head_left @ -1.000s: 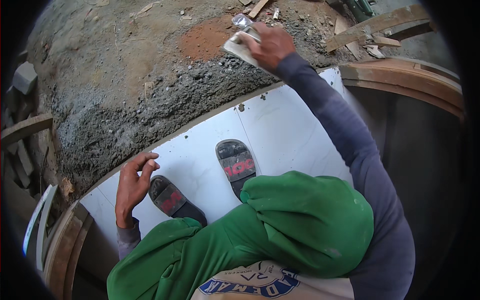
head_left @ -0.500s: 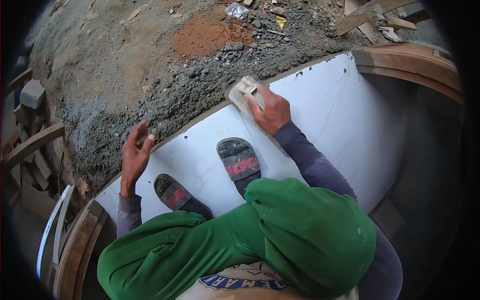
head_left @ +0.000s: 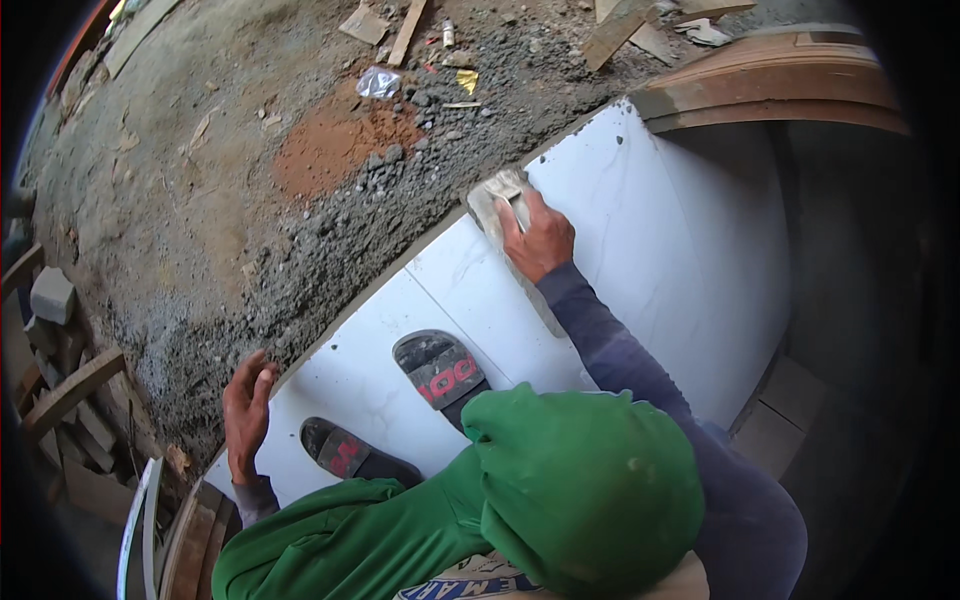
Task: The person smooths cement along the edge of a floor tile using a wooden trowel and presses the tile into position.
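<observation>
My right hand (head_left: 541, 238) is closed around the handle of a long, cement-smeared plastering trowel (head_left: 548, 312). The trowel lies across the white marble-patterned tiles (head_left: 590, 205), its far end at their edge beside the grey mortar strip (head_left: 375, 258). Part of its handle is hidden by my fingers. My left hand (head_left: 246, 412) hovers near the tile edge at the left, fingers apart and slightly bent, with nothing in it. Between my hands, my black slide sandals (head_left: 438, 368) stand on the tiles, right of a thin tile joint's near side cannot be told.
Beyond the mortar lie reddish sand (head_left: 345, 148), gravel and a crumpled clear plastic bag (head_left: 378, 83). Curved-looking wooden frames (head_left: 770, 80) border the tiles at the right and lower left. Wood pieces and stone blocks (head_left: 53, 296) are heaped at the far left.
The view has shifted. My right hand has carried the trowel rightward along the tile edge, away from the tile joint. My left hand has drawn nearer to me, still empty.
</observation>
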